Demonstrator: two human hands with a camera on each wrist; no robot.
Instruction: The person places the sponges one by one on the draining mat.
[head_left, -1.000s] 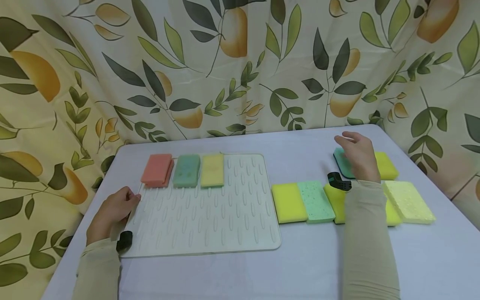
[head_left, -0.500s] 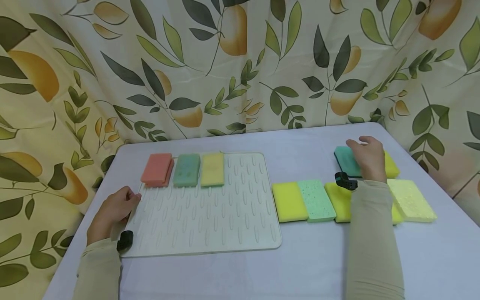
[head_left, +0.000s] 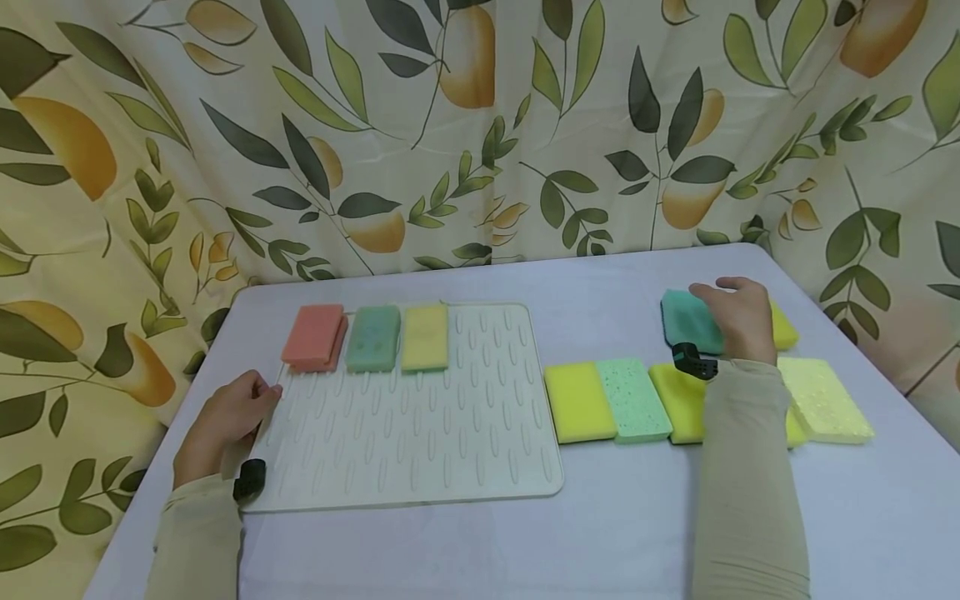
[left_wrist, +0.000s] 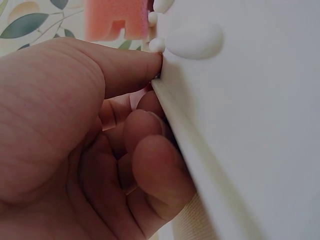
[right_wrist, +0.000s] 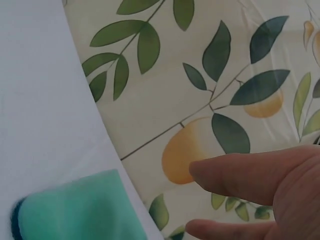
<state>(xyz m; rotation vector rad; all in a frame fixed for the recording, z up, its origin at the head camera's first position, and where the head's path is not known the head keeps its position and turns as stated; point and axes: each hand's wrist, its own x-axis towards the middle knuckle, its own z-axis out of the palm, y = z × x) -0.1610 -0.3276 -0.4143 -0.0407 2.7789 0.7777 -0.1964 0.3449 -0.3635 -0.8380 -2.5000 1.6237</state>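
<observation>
My left hand [head_left: 225,421] sits low at about 8 o'clock. Its fingers [left_wrist: 155,165] are curled under and the thumb lies on top, so it pinches. My right hand [head_left: 738,317] reaches far out at about 2 o'clock. Its arm is stretched out long. The fingers are bent down a little and the thumb [right_wrist: 240,172] sticks out to the side.

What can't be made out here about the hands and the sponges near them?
- Head view: the right hand covers part of the teal sponge; whether it grips is unclear.
- Head view: the sleeve hides part of a yellow sponge.
- Right wrist view: the frame edge cuts off the sponge and most of the hand.
- Left wrist view: the mat hides the left hand's fingertips.
</observation>
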